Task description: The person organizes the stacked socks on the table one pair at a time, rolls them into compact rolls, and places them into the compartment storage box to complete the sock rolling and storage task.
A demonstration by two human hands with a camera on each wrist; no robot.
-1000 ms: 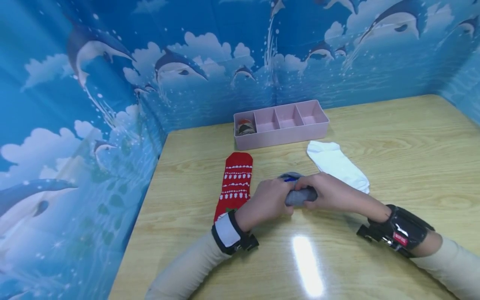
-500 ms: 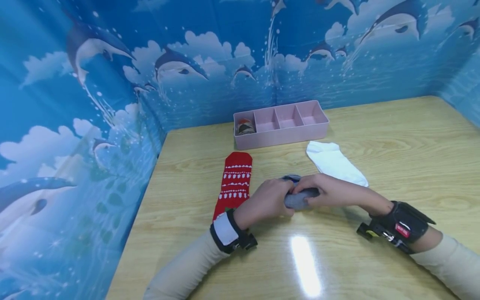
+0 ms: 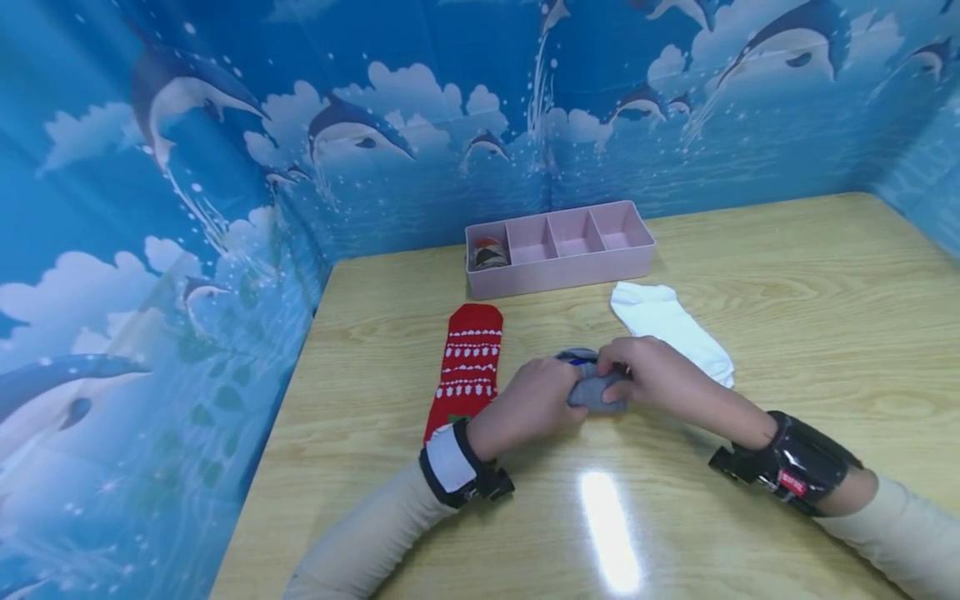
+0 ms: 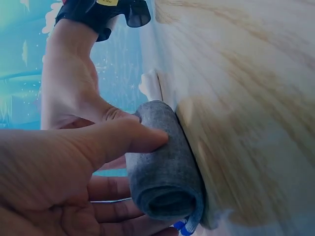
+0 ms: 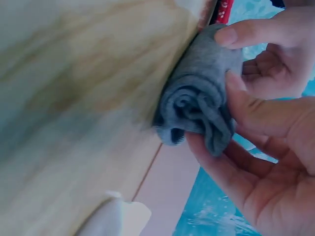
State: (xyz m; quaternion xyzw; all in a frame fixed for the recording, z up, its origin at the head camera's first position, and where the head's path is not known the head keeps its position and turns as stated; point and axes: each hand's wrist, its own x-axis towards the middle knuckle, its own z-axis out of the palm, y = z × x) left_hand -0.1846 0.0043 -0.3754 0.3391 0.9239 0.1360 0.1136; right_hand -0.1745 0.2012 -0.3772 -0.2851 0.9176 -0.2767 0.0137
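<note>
A grey sock (image 3: pixel 596 393), rolled into a thick cylinder, lies on the table between both hands. My left hand (image 3: pixel 536 396) holds its left end, the thumb on the near side and the fingers on the far side, as the left wrist view shows. At the other end, my right hand (image 3: pixel 660 379) pinches the roll between thumb and fingers. In the right wrist view, the spiral end of the rolled sock (image 5: pixel 197 105) shows loose folds of fabric. A flat part of the sock with a blue patch (image 3: pixel 576 360) sticks out beyond the roll.
A red patterned sock (image 3: pixel 472 358) lies flat left of the hands, partly covered by the left wrist. To the right lies a white sock (image 3: pixel 675 329). Behind stands a pink four-section box (image 3: pixel 562 273) with a rolled patterned item (image 3: pixel 490 253) in its leftmost section.
The right hand's fingers have shifted their grip at the sock's right end, baring more of the grey roll. My left hand has stayed nearly in place.
</note>
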